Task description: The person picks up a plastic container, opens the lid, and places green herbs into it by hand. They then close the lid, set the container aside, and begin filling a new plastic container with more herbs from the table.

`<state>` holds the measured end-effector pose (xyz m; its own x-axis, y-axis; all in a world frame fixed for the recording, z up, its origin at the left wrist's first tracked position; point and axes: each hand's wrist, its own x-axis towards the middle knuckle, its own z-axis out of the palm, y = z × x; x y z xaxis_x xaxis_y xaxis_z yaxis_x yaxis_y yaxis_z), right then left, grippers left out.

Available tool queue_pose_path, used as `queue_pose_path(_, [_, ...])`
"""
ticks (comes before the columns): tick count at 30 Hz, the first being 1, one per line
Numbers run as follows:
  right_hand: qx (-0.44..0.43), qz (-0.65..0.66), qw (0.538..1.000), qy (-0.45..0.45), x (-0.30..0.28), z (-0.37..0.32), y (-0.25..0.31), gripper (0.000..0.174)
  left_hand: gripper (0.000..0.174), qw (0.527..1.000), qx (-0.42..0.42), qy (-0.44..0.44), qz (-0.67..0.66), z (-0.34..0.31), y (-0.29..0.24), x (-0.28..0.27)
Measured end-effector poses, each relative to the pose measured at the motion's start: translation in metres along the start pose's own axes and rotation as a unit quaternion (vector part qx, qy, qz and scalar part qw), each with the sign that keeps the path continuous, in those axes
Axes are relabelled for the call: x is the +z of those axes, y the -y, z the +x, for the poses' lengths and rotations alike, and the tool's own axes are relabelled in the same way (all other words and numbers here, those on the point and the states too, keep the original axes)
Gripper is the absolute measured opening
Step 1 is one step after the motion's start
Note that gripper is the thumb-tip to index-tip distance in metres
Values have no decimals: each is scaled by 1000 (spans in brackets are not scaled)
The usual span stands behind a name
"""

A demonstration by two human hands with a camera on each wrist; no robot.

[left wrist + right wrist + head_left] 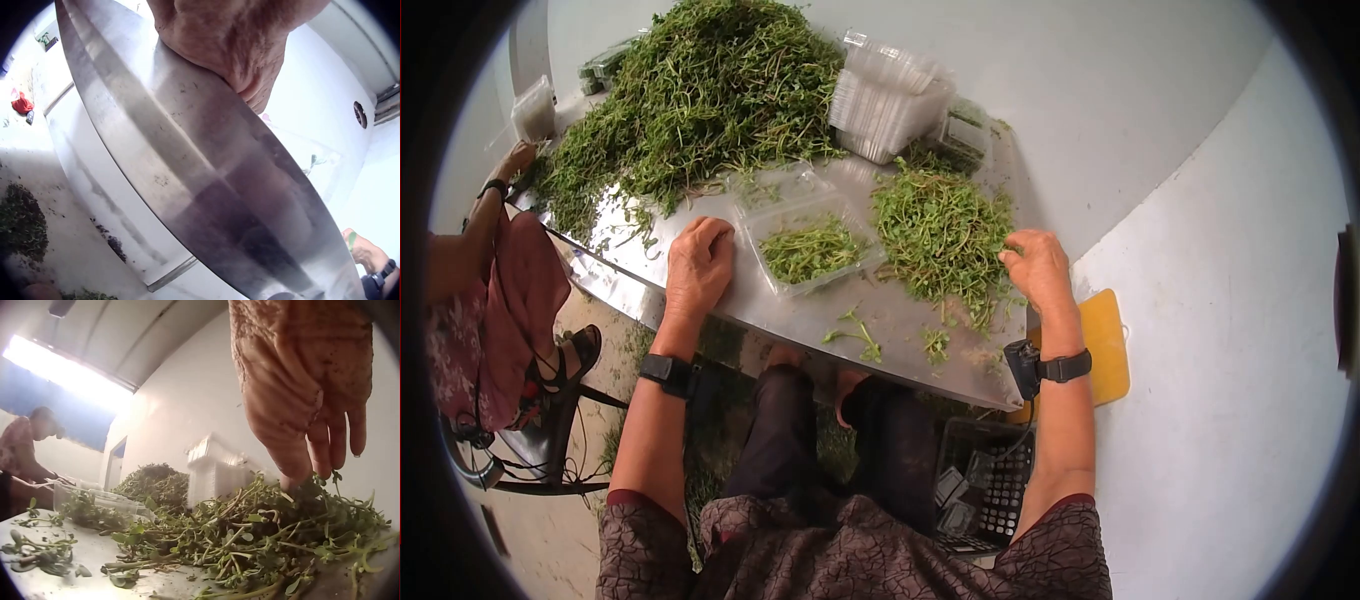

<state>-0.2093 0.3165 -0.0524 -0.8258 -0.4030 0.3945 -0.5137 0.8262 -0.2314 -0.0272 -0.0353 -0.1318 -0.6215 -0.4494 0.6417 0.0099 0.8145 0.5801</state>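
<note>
My right hand (1037,268) is at the right side of a loose heap of leafy green stems (940,235). Its thumb and fingertips pinch a small green sprig (352,240), seen past the table edge in the left wrist view. In the right wrist view the fingers reach down into the heap, and leaves hide the thumb's tip. My left hand (700,262) rests on the metal table's front edge, fingers loosely curled around nothing. Between the hands sits a clear plastic box (800,285), its lid folded back, partly filled with greens (815,250).
A large mound of greens (710,95) covers the table's back left. Stacked clear boxes (890,100) stand behind the small heap. Loose sprigs (860,335) lie near the front edge. Another person (485,290) sits at left; a black crate (990,480) is below the table.
</note>
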Motion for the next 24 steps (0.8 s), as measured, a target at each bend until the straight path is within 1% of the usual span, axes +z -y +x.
queue_pose_path(1, [-2,3,1000,12,1,0,1,26,10,1000,-4,2,0,0,0,0])
queue_pose_path(5, [-27,-5,1000,10,4,-1,5,25,10,1000,-4,4,4,1,-2,-1])
queue_pose_path(7, [-48,-20,999,-11,6,-2,7,22,10,1000,-5,7,2,0,-2,-1])
queue_pose_path(11, [-45,-32,998,-14,14,0,-1,16,9,1000,-2,8,-1,0,-2,-2])
queue_pose_path(13, [-84,-36,994,-66,17,-2,-4,10,8,1000,-3,7,-7,0,-3,-2])
queue_pose_path(14, [-86,-36,993,-65,20,0,-7,10,8,1000,-4,6,-6,0,-2,-2])
queue_pose_path(16, [-95,-19,990,-100,21,2,-8,9,8,1000,5,3,-17,0,-1,-2])
queue_pose_path(20, [-92,-42,991,-92,4,-1,0,10,8,1000,-4,6,-25,-5,-3,-3])
queue_pose_path(22, [-104,4,988,-118,0,0,2,10,8,1000,3,3,-19,-5,0,-2])
queue_pose_path(23, [-107,3,987,-116,-3,1,5,10,8,1000,0,1,-20,-5,0,-2])
queue_pose_path(24, [-96,19,987,-124,-6,1,9,9,8,1000,-2,4,-24,-5,-1,-2])
